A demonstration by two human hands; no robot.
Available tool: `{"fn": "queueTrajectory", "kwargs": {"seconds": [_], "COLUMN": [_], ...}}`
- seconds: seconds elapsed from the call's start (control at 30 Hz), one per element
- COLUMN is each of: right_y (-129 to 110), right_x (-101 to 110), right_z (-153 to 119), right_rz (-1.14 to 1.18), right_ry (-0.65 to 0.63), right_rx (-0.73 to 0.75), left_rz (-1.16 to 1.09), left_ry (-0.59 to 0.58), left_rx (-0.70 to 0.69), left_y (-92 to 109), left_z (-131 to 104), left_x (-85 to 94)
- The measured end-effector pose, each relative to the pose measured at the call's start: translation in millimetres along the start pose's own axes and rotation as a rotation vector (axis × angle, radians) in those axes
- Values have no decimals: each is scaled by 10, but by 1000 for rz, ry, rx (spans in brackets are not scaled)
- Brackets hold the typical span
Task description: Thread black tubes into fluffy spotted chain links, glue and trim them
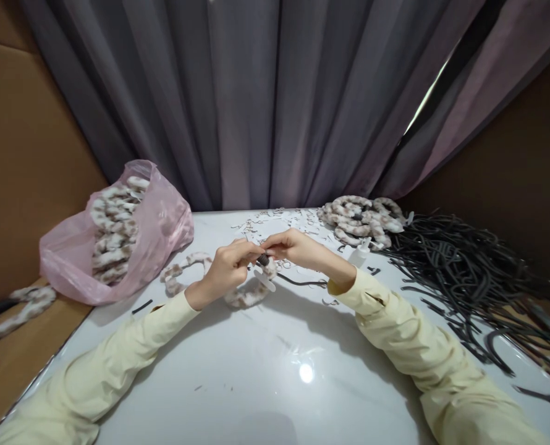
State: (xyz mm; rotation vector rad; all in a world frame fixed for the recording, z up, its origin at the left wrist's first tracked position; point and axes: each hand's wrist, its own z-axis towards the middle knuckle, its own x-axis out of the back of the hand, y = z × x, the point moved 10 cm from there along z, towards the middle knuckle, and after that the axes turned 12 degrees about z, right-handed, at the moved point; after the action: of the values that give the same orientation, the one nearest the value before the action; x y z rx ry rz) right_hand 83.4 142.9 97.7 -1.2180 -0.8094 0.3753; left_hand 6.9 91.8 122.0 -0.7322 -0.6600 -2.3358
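Observation:
Both hands meet over the middle of the white table (266, 371), fingertips almost touching. Pinched in my left hand (228, 269) is a brown-and-white fluffy ring (247, 298), by its dark section (263, 260). The fingers of my right hand (298, 249) are closed on the same part from the other side; the exact grip is partly hidden. A white tag (264, 280) hangs from the ring. To its right a thin black cord (300, 283) runs across the table. Another fluffy piece (186, 270) lies left, behind my left wrist.
A pink plastic bag (168, 216) full of fluffy rings stands at left. More fluffy rings (361, 219) are piled at back right, near a small white bottle (362, 252). A heap of black strips (465, 259) covers the right side. Small scraps (298, 219) litter the back.

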Motion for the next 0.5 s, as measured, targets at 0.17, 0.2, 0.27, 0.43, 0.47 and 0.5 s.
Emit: {"fn": "queueTrajectory", "kwargs": {"seconds": [0.17,0.2,0.27,0.43,0.47,0.5], "right_y": [7,-54,-236,-315,-190,-46], "right_x": [20,61,124,-81,-173,-268], "right_z": [34,14,-87,-230,-201,-176], "right_rz": [-164,-244,-412,-423,-353,-270], "right_ry": [68,149,342,375,286,199], "right_rx": [99,153,264,183,83,-19], "left_rz": [-48,-66,-106,-386,-441,-484], "left_ry": [-54,-63,-71,33,47,50], "left_rx": [158,220,353,735,801,858], "left_y": [-145,-206,-348,-811,-890,-955], "left_z": [-20,-30,-52,-187,-229,-271], "left_x": [-98,-124,-167,-243,-276,-316]}}
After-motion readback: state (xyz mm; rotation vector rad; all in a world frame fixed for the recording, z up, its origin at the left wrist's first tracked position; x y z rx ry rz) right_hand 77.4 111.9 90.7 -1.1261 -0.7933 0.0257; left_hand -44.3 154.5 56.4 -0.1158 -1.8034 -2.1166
